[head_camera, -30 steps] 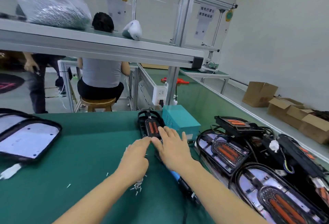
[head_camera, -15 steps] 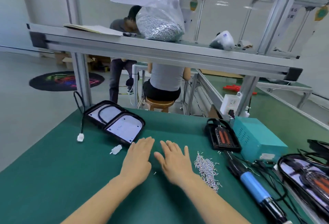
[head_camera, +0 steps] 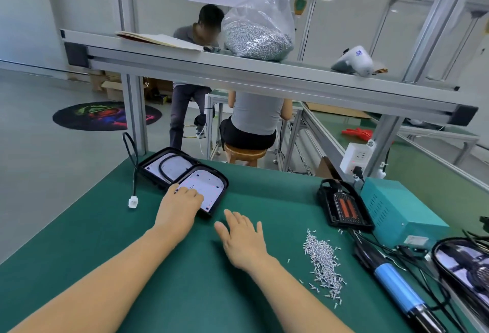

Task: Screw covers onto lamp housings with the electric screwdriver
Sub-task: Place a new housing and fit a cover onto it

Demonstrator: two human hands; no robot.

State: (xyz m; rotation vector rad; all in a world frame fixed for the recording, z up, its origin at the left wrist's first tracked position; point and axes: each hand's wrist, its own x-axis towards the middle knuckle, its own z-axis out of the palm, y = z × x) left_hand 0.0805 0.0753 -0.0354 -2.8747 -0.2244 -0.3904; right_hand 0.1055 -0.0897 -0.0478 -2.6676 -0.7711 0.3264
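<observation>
- A black lamp housing with a white panel inside lies on the green table, toward its far left part; a second housing of the same kind sits just behind it, touching it.
- The left hand rests on the near left edge of the front housing, its fingers curled down onto the white panel; whether they grip the rim cannot be told.
- The right hand lies just right of it, palm down on the table, fingers straight and slightly spread, holding nothing, apart from the housing.
- A black cable with a white connector runs from the rear housing down to the table at the left.
- A heap of small silver screws lies on the table to the right of the right hand.
- The electric screwdriver, blue-handled, lies beyond the screws at the right, untouched.
- A small black cover with orange strips sits beside a teal box.
- On the shelf above stands a clear bag of screws.
</observation>
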